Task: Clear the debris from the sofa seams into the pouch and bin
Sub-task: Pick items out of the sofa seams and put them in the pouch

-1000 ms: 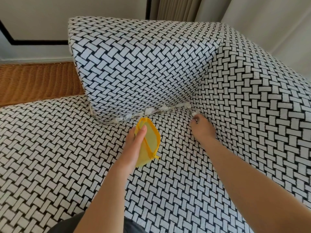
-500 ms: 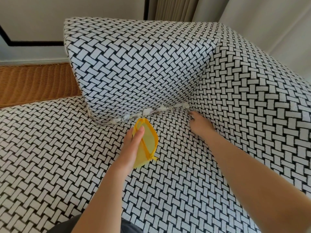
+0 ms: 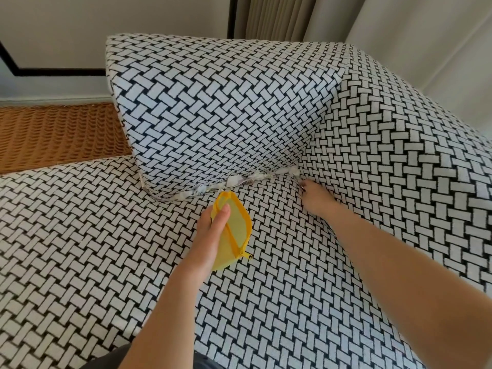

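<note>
L hand (image 3: 210,231) grips the yellow pouch (image 3: 238,227), mouth open & aimed at the seam, just below the debris (image 3: 234,180): white scraps strung along the crack btw back cushion (image 3: 213,102) and seat (image 3: 106,235). R hand (image 3: 316,199) is at the corner end of that crack, fingertips tucked in; can't tell if they've pinched anything. Risks: digging pushes small bits deeper, or a scrap drops on the carry, since the pouch sits apart from R hand. No bin in view
</note>
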The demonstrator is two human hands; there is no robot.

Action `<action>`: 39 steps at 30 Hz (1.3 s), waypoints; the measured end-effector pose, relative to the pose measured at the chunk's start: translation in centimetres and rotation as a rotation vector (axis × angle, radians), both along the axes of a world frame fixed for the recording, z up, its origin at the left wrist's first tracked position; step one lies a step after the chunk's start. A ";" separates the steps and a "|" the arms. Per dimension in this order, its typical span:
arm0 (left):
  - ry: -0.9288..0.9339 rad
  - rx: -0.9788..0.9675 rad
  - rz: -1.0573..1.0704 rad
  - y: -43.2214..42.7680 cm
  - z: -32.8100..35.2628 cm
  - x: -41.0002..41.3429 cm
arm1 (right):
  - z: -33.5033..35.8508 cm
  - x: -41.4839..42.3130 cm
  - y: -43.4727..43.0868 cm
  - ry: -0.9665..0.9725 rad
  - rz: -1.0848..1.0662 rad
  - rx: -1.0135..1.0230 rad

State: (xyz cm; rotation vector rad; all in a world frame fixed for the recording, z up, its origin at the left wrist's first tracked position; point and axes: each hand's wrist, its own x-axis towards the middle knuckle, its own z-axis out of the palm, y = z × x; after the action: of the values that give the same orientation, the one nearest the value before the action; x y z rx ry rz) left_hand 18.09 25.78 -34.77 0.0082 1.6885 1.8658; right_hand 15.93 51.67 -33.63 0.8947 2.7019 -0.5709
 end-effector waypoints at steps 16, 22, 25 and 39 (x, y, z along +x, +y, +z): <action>-0.012 -0.033 0.016 0.0 0.4 0.3 | -1.7 6.9 -5.4 0.725 -0.068 -0.165; -0.013 -0.078 0.019 0.0 0.4 0.4 | 2.5 8.5 -12.4 0.894 -0.123 -0.660; 0.009 -0.016 0.038 0.2 0.8 0.4 | 4.4 7.5 -14.3 0.865 -0.002 -0.761; -0.012 -0.058 0.034 0.2 0.2 0.2 | -3.1 6.2 -5.9 0.381 -0.078 0.331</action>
State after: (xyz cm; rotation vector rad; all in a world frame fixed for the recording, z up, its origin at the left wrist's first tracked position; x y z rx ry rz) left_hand 18.28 26.02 -34.55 -0.0552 1.7441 1.8378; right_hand 22.16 45.73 -36.69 1.0684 3.1839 -0.3396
